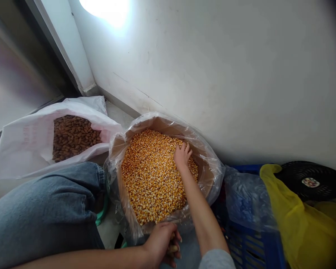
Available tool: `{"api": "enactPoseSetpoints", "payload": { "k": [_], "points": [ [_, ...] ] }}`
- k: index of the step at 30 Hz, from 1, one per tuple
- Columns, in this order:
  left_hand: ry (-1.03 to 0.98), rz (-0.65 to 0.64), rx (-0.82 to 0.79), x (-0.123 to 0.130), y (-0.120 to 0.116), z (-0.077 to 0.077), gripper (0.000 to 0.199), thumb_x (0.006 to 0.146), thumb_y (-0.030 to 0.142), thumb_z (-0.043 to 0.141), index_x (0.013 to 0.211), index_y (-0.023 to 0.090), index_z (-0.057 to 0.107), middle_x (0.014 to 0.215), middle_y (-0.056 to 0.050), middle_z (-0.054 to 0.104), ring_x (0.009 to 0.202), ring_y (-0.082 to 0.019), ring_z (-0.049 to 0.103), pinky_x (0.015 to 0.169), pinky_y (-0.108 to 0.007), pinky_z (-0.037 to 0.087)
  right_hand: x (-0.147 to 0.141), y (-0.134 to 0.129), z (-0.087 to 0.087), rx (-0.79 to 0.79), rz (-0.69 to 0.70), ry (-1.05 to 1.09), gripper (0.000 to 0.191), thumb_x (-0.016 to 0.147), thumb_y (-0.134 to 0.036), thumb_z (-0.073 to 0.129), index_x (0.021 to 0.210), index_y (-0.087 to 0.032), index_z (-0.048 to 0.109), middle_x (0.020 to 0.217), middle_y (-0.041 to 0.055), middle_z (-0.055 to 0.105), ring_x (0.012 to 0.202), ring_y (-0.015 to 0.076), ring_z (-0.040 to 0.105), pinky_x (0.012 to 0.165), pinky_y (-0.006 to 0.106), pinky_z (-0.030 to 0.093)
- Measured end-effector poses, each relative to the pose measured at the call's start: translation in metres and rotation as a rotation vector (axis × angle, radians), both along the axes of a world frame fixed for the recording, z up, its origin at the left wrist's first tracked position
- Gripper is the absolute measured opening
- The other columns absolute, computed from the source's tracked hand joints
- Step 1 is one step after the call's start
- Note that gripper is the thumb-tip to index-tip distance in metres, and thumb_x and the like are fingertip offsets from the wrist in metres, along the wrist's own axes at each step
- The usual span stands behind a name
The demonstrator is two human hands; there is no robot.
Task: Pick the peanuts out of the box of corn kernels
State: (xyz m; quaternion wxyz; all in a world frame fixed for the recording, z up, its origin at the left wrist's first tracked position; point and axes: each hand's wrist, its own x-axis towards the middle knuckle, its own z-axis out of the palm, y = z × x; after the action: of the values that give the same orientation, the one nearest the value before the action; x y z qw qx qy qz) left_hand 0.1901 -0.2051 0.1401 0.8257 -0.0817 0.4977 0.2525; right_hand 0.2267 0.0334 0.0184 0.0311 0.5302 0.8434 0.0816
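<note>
A large sack (210, 160) lined with clear plastic stands open in the middle, filled with yellow corn kernels (154, 175). My right hand (182, 155) rests on the kernels at the sack's right side, its fingers spread. At the sack's near edge, my left hand (165, 241) is curled round several small light-brown pieces (172, 248), too partly hidden to name surely.
A white sack (25, 149) of brown nuts or pods (72, 138) lies open at the left. On the right are a blue crate (246, 243), clear plastic, a yellow bag (302, 224) and a black round fan-like grille (313, 181). A wall (226, 74) rises behind.
</note>
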Motion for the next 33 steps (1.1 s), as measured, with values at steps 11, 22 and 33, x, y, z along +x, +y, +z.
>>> {"api": "enactPoseSetpoints", "payload": {
  "k": [11,22,33],
  "points": [
    [-0.028,-0.022,0.009,0.009,0.001,-0.005,0.021,0.072,0.025,0.035,0.056,0.015,0.046,0.044,0.003,0.041,0.035,-0.008,0.043,0.032,-0.018,0.032,-0.016,-0.154,-0.029,-0.406,0.892,0.039,0.030,0.083,-0.019,0.035,0.112,-0.024,0.044,0.121,0.0054,0.045,0.113,0.0213,0.035,0.091,0.048,0.029],
    [-0.032,0.000,0.001,0.002,-0.002,0.001,0.024,0.071,0.034,0.042,0.055,0.015,0.045,0.043,0.003,0.042,0.035,-0.008,0.043,0.035,-0.019,0.033,-0.004,-0.025,-0.020,-0.121,0.547,-0.093,0.037,0.077,-0.007,0.036,0.109,-0.019,0.049,0.127,0.0097,0.040,0.117,0.0265,0.032,0.092,0.050,0.025],
    [-0.049,-0.004,-0.005,0.006,0.004,0.005,0.018,0.072,0.021,0.035,0.058,0.015,0.045,0.044,0.004,0.041,0.035,-0.008,0.043,0.033,-0.017,0.031,0.007,-0.143,0.017,-0.613,0.810,0.054,0.036,0.078,-0.029,0.040,0.114,-0.026,0.044,0.128,0.0041,0.038,0.119,0.0229,0.026,0.096,0.045,0.021]
  ]
}}
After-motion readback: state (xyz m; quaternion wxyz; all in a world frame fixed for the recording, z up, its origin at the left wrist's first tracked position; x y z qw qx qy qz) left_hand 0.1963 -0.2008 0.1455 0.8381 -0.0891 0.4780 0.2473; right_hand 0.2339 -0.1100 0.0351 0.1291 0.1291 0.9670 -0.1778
